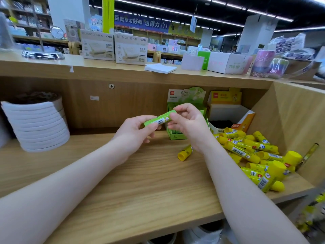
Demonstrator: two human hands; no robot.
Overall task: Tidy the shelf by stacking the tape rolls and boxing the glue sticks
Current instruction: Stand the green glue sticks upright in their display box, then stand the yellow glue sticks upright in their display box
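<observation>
A stationery shop: boxed hole punches (98,45) displayed on wooden shelving (123,71).

Bright, even shop light comes from the long ceiling strips (175,13) far above me, so the wooden shelf (140,182) under my arms shows only soft, faint shadows. The recess behind is dimmer. The wide lens bends the top ledge and stretches the corners. The far aisles look soft, and the right edge smears with blur, worst at the near right corner.
</observation>
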